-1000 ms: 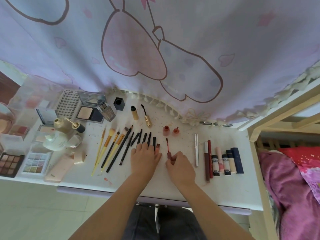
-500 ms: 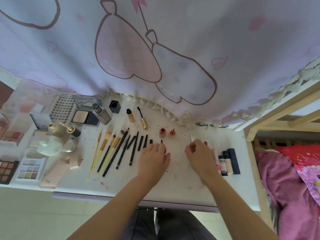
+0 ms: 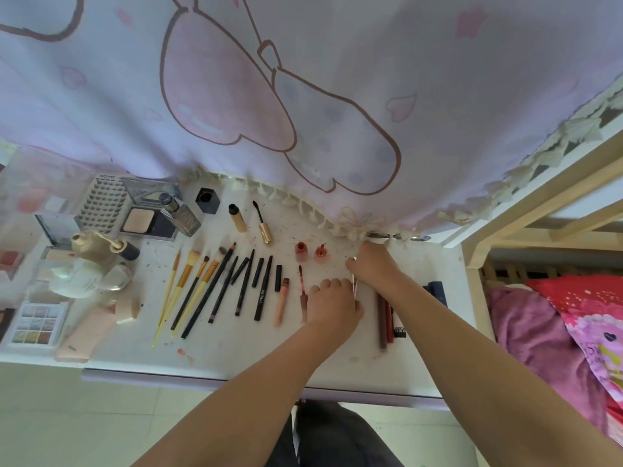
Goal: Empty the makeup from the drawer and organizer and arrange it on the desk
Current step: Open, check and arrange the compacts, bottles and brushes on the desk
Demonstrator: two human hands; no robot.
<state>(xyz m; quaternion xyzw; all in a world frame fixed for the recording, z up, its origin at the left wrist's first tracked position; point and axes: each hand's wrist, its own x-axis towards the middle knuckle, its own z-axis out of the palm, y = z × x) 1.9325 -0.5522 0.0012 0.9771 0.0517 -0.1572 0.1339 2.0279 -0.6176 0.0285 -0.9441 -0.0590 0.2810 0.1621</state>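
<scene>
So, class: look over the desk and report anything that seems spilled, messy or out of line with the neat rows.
Dark and reddish specks and smears are scattered over the white desk, thickest around the gold mascara wand and the two small red bottles. The wand lies apart from its tube, uncapped. The brushes fan out slightly rather than lying parallel.

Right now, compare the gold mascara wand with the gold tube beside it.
The mascara wand is long and thin, with a black brush tip and a gold handle; the gold tube is shorter and stubbier, with a black open neck. The wand lies nearer the curtain fringe. Both lie flat on the desk, tilted alike, apart.
</scene>
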